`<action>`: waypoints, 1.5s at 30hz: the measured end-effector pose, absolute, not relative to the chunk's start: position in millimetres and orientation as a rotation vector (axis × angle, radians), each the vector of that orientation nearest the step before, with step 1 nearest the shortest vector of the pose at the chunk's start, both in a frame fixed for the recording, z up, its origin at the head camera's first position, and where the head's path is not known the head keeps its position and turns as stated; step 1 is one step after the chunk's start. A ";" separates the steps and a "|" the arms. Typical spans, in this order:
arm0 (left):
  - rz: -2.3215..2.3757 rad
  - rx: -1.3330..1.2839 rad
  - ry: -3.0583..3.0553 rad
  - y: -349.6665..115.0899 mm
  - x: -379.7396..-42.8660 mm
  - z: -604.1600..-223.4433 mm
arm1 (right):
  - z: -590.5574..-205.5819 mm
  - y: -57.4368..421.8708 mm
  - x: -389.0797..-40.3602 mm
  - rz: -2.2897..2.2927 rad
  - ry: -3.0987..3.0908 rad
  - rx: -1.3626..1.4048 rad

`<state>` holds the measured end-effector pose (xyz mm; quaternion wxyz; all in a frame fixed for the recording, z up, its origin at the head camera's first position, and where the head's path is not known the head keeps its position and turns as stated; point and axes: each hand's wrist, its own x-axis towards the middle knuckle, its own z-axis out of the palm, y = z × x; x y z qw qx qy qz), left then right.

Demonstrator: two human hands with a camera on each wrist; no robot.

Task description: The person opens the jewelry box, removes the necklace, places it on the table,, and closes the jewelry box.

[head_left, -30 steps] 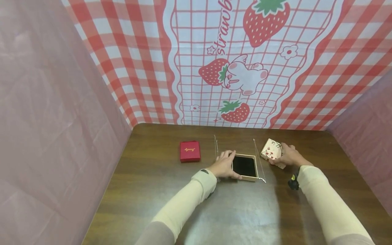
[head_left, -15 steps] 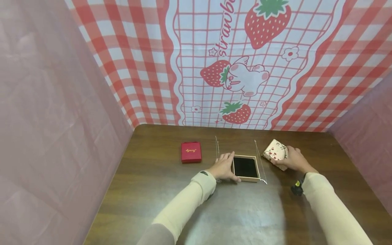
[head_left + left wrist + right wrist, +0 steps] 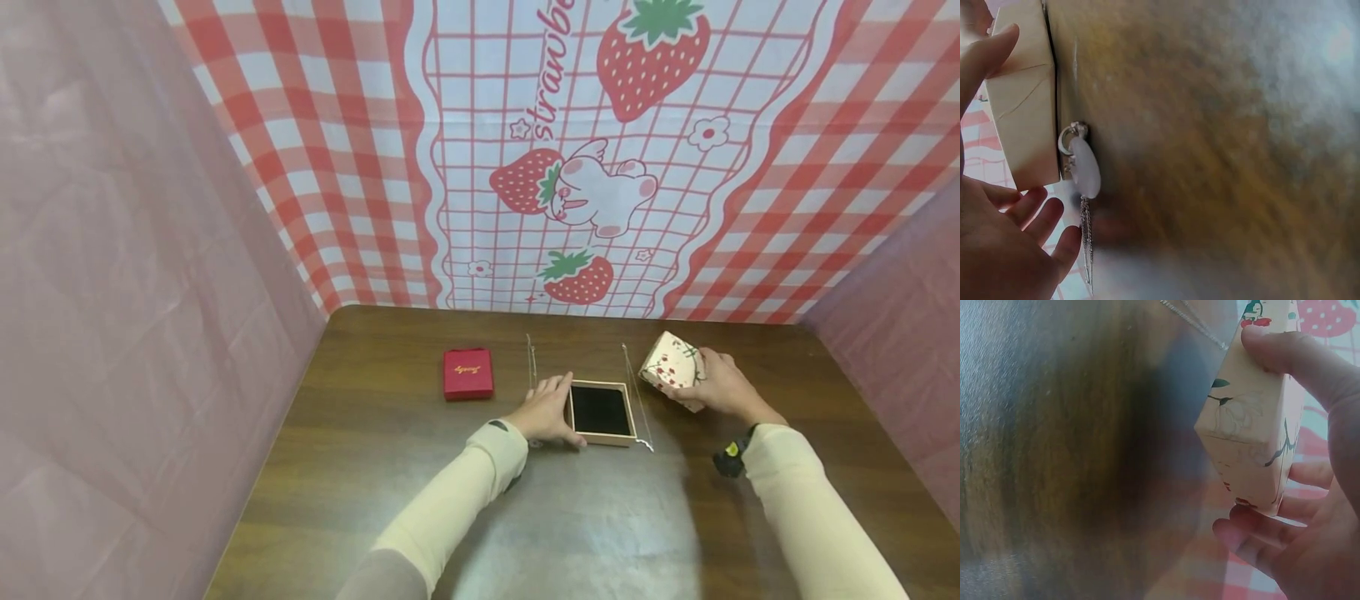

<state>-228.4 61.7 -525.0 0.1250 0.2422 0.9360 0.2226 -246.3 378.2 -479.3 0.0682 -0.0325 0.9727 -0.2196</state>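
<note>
An uncovered jewelry box base (image 3: 602,439) with a black lining lies on the table. My left hand (image 3: 546,411) holds it at its left side, thumb against the near wall (image 3: 1019,119). Flowers are printed on the cream box lid (image 3: 672,364), which my right hand (image 3: 723,387) grips tilted, thumb on one side and fingers on the other in the right wrist view. A necklace (image 3: 532,358) runs partly under my left hand; its pale pendant (image 3: 1087,167) shows beside the box in the left wrist view. Another necklace (image 3: 639,403) lies between base and lid.
A small closed red box (image 3: 468,373) with gold lettering sits left of my left hand. The brown wooden table (image 3: 360,467) ends at a strawberry-print cloth (image 3: 525,242) behind, with pink cloth (image 3: 150,333) on both sides.
My right hand has turned and tipped the floral lid more upright, shifting slightly right. My left hand stays at the box base, with its thumb drawn slightly left.
</note>
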 end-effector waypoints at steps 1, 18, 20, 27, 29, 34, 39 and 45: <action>0.648 0.705 2.722 61.6 -228.3 -524.8 | -478.3 376.7 -245.4 -0.673 2.935 -0.115; 0.664 0.690 2.681 57.3 -227.8 -522.2 | -454.6 342.3 -233.3 -0.752 2.952 -0.315; 0.660 0.696 2.681 57.0 -228.4 -523.1 | -453.6 337.5 -231.1 -0.752 2.957 -0.345; 0.680 0.692 2.657 56.1 -227.6 -519.4 | -453.3 322.0 -225.5 -0.754 2.976 -0.468; 0.681 0.689 2.651 55.5 -226.8 -517.7 | -454.2 317.6 -224.1 -0.749 2.969 -0.497; 0.678 0.690 2.637 54.4 -226.4 -517.6 | -456.9 309.4 -221.0 -0.720 2.935 -0.536; 0.673 0.686 2.640 55.3 -228.1 -519.9 | -460.3 303.5 -220.2 -0.702 2.915 -0.575; 0.684 0.684 2.633 55.5 -226.9 -518.8 | -466.6 297.4 -218.3 -0.700 2.884 -0.579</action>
